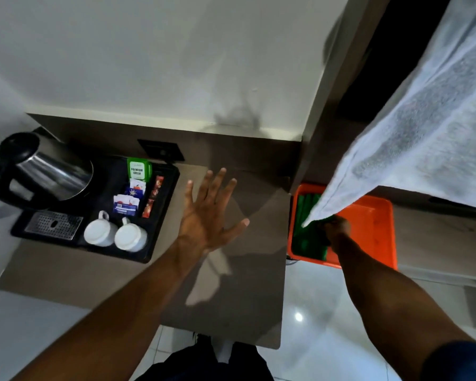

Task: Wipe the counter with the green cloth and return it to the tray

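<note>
Reaching down into the orange tray (374, 215), the right hand (337, 229) is curled over the green cloth (308, 237), which lies along the tray's left side; its fingers are mostly hidden under a white towel (423, 133) hanging in front, so I cannot tell whether they actually grip the cloth. The tray sits beyond the counter's right edge. Over the brown counter (245, 284) the left hand (209, 213) is spread wide, fingers splayed, holding nothing; whether the palm touches the surface is unclear. Just left of that hand is a black tray (165, 204) with two white cups (116, 233) near its front edge, sachets (134, 193) behind them, and a steel kettle (39, 169) at its far left.
</note>
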Demonstrator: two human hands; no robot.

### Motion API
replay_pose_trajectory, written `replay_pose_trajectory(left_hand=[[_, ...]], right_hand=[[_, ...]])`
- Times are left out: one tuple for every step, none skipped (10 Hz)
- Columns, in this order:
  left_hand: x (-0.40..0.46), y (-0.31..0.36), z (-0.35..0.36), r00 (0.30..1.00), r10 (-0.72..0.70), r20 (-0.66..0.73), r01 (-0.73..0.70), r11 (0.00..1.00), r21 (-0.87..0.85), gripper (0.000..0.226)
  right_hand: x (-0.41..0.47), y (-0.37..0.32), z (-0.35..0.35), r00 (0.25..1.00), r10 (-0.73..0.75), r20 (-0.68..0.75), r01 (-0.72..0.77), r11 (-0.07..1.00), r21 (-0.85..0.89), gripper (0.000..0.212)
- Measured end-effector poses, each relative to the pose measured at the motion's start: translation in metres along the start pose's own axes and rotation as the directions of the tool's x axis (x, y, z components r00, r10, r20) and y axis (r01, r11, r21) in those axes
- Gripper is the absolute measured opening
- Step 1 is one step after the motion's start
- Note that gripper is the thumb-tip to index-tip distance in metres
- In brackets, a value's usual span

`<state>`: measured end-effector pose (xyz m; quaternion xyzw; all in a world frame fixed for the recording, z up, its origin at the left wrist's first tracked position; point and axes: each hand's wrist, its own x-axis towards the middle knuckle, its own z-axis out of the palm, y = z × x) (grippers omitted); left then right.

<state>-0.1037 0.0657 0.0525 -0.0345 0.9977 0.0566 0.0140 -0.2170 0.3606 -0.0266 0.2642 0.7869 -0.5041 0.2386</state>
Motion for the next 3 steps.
replay_pose_trajectory(left_hand=[[-0.005, 0.000, 0.005, 1.000, 0.024, 0.006, -0.024, 0.999, 0.037, 0.096], [-0.002, -0.003, -0.003, 0.995, 0.059, -0.081, -0.065, 0.996, -0.066, 0.092], [0.004, -0.002, -0.013, 0.982, 0.120, -0.143, -0.136, 0.985, -0.104, 0.091]], right_hand=[[-0.002, 0.003, -0.002, 0.999, -0.004, -0.035, 0.002, 0.999, -0.052, 0.039], [-0.027, -0.008, -0.006, 0.993, 0.016, -0.119, -0.017, 1.000, -0.005, 0.040], [-0.073, -0.004, -0.008, 0.976, -0.086, -0.200, 0.105, 0.991, 0.088, 0.022]])
